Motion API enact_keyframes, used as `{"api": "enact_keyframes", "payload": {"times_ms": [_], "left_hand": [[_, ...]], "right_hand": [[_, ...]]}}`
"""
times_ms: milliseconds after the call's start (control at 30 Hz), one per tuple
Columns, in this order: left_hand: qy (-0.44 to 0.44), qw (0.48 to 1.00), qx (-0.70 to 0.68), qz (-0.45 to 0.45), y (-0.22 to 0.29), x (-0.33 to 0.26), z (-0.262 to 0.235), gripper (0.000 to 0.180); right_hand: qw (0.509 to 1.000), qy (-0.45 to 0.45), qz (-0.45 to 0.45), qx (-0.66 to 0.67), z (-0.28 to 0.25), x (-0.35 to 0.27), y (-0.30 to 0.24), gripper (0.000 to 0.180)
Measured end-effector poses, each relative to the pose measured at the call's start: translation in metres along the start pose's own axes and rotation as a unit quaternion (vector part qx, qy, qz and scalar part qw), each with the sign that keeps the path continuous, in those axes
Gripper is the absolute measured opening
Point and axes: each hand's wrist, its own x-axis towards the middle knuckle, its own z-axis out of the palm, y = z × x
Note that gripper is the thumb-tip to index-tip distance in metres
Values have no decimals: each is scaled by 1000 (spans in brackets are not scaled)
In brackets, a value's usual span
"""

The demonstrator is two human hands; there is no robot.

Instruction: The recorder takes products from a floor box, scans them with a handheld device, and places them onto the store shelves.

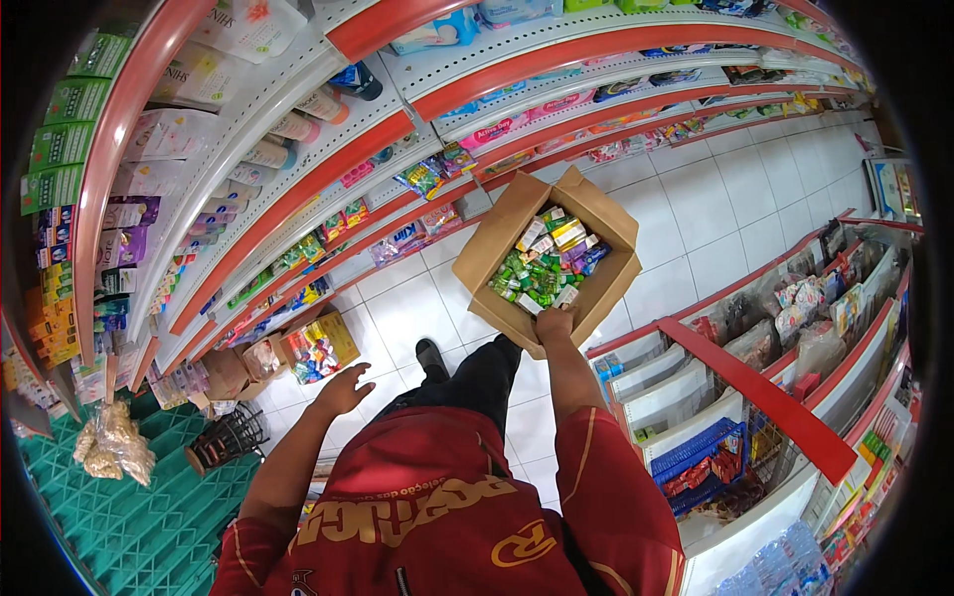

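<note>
1. White floor tiles [715, 194] run beside stocked shelves [368, 146].
2. Your right hand [555, 325] grips the near edge of the flapped cardboard box [497, 223]; your left hand [343, 390] hangs well apart, empty, fingers loosely curled.
3. Small green and white packs [537, 278] fill its bottom; supporting the left edge too would likely limit tipping.

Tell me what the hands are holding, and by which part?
The right hand holds the open cardboard box by its near edge, closest to the person. The left hand holds nothing.
</note>
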Motion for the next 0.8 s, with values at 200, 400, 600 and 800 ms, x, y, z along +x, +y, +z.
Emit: {"api": "enact_keyframes", "payload": {"times_ms": [200,400,600,800], "left_hand": [[24,999,34,27,-20,18,28,61],[34,993,-39,107,55,56,20,55],[136,929,-197,283,193,64,-13,48],[-139,899,-276,311,250,16,-46,61]], "right_hand": [[989,78,-26,122,-83,-67,-10,45],[928,90,-109,345,-139,-116,11,42],[783,-181,-273,529,-193,-144,27,31],[778,-178,-390,459,-276,-213,-28,35]]}}
